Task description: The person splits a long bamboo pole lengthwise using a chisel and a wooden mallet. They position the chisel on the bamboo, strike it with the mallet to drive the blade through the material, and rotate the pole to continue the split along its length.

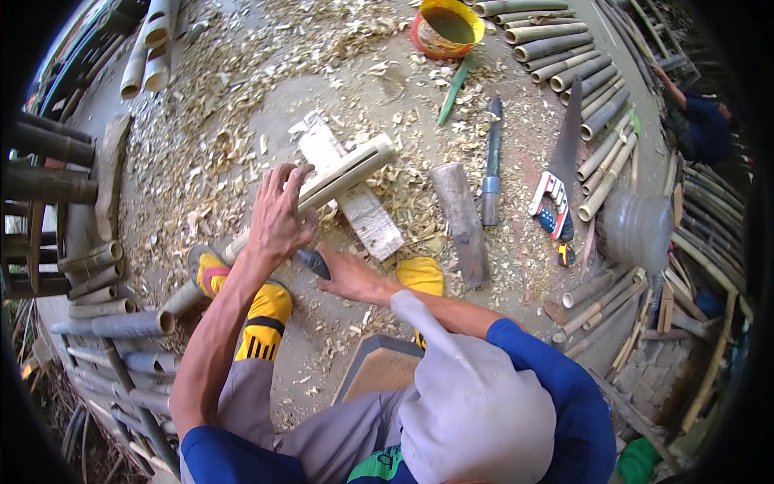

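A pale bamboo pole (348,171) with a long slot cut in its upper side lies slanting across a whitish wooden board (372,223). My left hand (278,211) grips the pole near its middle, fingers over the top and thumb on the near side. Below it, close to the ground, my right hand (352,276) is closed round a dark, rounded handle (311,261); the rest of that tool is hidden. The pole's lower end runs past my left foot in a yellow sock (270,310) and sandal.
Wood shavings cover the ground. Right of the board lie a flat wood piece (462,222), a dark tube-like tool (492,161) and a handsaw (555,194). A yellow-red bucket (439,36) stands ahead. Cut bamboo (584,73) lines the right; a person (701,121) is beyond.
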`<state>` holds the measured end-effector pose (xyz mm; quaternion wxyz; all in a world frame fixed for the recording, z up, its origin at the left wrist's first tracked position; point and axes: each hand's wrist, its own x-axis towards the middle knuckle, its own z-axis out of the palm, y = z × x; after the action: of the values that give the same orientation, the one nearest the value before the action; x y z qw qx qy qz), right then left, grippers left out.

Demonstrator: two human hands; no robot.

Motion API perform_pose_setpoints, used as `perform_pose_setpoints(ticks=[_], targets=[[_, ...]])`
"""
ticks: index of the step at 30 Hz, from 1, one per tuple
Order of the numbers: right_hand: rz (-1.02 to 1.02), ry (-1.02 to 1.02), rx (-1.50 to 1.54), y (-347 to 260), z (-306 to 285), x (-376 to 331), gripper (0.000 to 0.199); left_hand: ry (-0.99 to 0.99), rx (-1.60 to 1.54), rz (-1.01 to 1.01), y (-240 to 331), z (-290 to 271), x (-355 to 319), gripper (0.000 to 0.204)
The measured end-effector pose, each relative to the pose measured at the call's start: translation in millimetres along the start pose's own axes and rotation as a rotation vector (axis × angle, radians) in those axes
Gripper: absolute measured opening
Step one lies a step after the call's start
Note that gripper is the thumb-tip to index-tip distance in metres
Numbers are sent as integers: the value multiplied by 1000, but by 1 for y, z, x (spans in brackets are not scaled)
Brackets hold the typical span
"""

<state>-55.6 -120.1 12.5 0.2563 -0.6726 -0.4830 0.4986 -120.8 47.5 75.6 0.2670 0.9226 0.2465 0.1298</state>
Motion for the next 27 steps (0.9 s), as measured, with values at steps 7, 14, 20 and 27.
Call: perform_pose_setpoints(ticks=[7,14,20,27], targets=[[266,-222,521,-27,-25,3,46,70,-165,-255,-39,1,66,36],[290,-426,875,-17,-7,14,39,-120,-131,-431,-166,7,45,30],[298,-459,888,-8,-4,15,44,-48,15,-475,-175,33,43,37],[325,-414,935,-5,-8,13,46,-198,-64,-160,-139,45,47,20]])
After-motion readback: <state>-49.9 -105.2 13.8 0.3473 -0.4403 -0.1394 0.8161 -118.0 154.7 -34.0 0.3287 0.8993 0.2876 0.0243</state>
